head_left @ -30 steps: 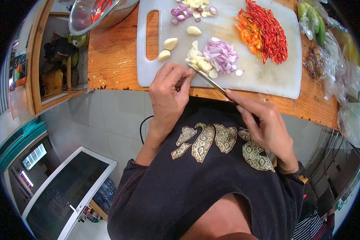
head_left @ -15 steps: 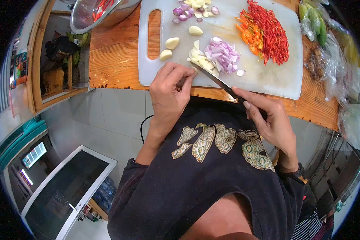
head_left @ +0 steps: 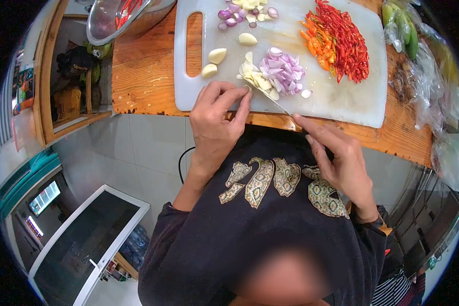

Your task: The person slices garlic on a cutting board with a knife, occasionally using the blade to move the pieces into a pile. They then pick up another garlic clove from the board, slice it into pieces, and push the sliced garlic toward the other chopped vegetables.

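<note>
My right hand (head_left: 336,158) grips the handle of a knife (head_left: 271,98), its blade pointing up and left across the near edge of the white cutting board (head_left: 341,104). The blade tip lies by sliced garlic (head_left: 255,76). My left hand (head_left: 220,112) is pinched at the board's edge beside the tip, on a small pale piece mostly hidden by the fingers. Several garlic cloves (head_left: 217,55) lie above it. Sliced shallots (head_left: 283,70) touch the garlic slices on the right. Cut red chilies (head_left: 346,43) and orange chilies (head_left: 319,48) form a pile farther right.
A metal bowl (head_left: 104,24) with red pieces stands at the wooden table's (head_left: 143,76) upper left. Whole shallots (head_left: 232,14) lie at the board's top. Plastic bags (head_left: 428,76) and green vegetables (head_left: 407,33) line the right side. A white-framed glass door (head_left: 86,239) is lower left.
The knife has turned so its blade shows thinner, and my right hand has shifted slightly down. My left hand stays pinched at nearly the same spot.
</note>
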Demonstrator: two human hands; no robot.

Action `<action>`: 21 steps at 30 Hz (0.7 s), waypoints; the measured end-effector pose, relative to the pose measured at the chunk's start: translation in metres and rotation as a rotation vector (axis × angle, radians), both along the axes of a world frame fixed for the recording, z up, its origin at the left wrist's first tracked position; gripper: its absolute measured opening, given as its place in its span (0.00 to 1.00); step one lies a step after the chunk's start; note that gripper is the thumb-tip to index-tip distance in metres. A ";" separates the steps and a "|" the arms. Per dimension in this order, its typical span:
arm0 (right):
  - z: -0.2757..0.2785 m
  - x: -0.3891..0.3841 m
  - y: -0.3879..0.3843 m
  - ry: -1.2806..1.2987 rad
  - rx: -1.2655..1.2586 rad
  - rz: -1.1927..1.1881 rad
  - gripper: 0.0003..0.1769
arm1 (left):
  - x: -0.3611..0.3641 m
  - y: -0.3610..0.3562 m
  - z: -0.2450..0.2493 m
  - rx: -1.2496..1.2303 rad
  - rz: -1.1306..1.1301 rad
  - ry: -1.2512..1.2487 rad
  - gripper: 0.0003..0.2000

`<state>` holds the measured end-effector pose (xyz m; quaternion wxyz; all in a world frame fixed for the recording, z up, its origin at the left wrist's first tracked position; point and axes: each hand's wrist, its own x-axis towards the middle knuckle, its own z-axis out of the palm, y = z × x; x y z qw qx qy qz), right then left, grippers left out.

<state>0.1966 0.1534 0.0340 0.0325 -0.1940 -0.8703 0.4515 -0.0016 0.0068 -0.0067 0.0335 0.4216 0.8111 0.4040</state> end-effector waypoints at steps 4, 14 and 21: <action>0.001 -0.001 -0.005 -0.010 0.000 -0.008 0.30 | 0.000 -0.002 -0.001 -0.006 -0.004 0.017 0.06; -0.003 -0.001 -0.008 0.025 -0.043 -0.009 0.30 | 0.002 0.000 -0.002 0.013 0.024 -0.055 0.05; 0.009 -0.006 -0.015 -0.060 0.063 0.016 0.29 | 0.001 0.000 0.000 0.005 -0.001 -0.110 0.05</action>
